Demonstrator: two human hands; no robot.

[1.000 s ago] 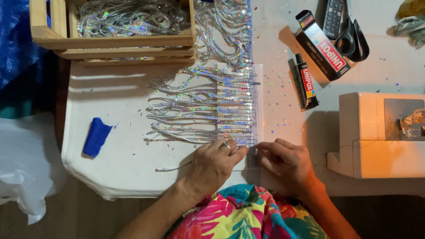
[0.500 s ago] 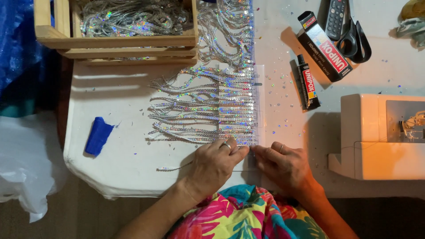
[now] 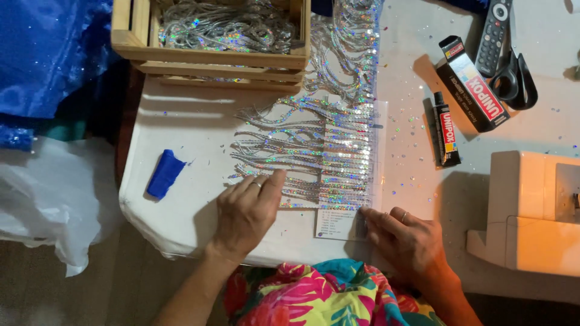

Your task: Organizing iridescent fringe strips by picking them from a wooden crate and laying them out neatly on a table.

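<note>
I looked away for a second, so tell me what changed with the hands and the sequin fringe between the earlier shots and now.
The left hand slid left, away from the right, and now lies flat on the loose ends of the sequin fringe. The right hand stays at the bottom edge of the paper strip, fingertips pressing it. Neither hand grips anything. The fringe, blue block, glue tube and wooden crate stayed put.

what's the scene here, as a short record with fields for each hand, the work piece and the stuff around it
left hand: flat on the lowest sequin strands
right hand: fingertips on the paper sheet at the fringe's bottom corner
work piece: silver sequin fringe spread on the white table
left side: blue block
top: wooden crate of sequin strands
right side: glue tube, box, scissors, remote
</note>
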